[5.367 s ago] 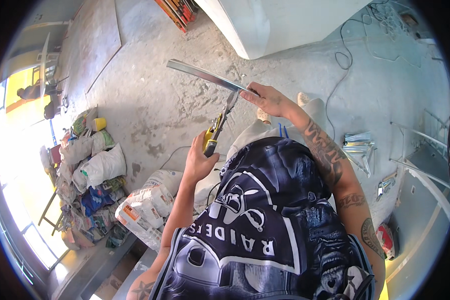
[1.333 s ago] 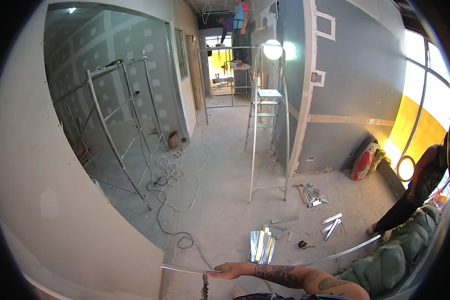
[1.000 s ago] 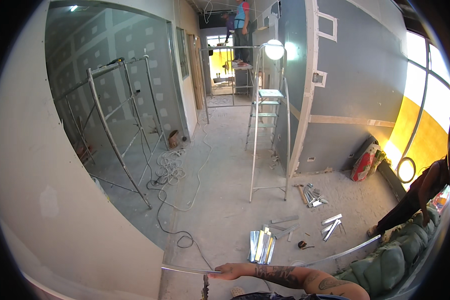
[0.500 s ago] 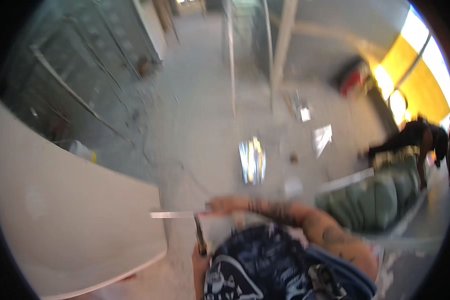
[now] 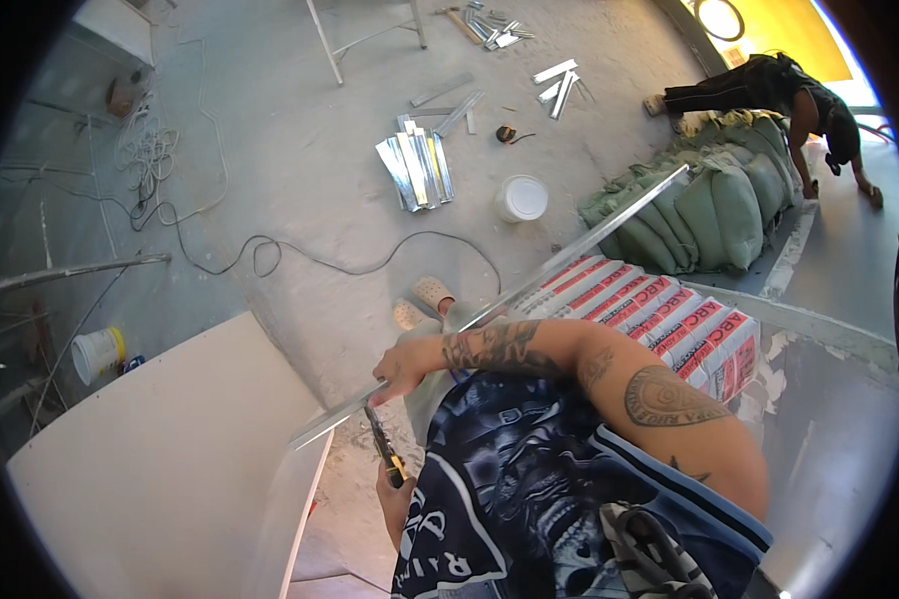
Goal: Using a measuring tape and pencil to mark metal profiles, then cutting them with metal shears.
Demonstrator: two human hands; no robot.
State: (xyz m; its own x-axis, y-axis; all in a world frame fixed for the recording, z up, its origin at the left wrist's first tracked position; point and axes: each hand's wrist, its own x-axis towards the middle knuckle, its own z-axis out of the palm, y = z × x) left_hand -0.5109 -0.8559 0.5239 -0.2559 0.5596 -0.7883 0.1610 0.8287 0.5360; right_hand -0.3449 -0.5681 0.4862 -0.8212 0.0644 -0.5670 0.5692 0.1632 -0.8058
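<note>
My right hand (image 5: pixel 398 373) grips a long, thin metal channel (image 5: pixel 602 225), which runs diagonally from lower left to upper right in front of my body. My left hand (image 5: pixel 396 497) is closed on the handles of yellow and black snips (image 5: pixel 386 445), held upright below the channel. The snips' tips are at the channel beside my right fingers; whether they touch it is hard to tell. My light clogs (image 5: pixel 426 299) show on the concrete floor beyond.
Cut metal strips (image 5: pixel 415 165), a tape measure (image 5: pixel 506 135), a white bucket (image 5: pixel 522 199) and cords (image 5: pixel 270 255) lie ahead. Green sacks (image 5: pixel 719 215) and white bags (image 5: pixel 649 324) stand right, where a co-worker (image 5: pixel 819 125) bends over. A pale board (image 5: pixel 150 459) and scaffold (image 5: pixel 90 267) are left.
My view has tipped down from the corridor to the floor and my body, and the channel now slants more steeply. The co-worker at the right has bent down, hands on the grey surface.
</note>
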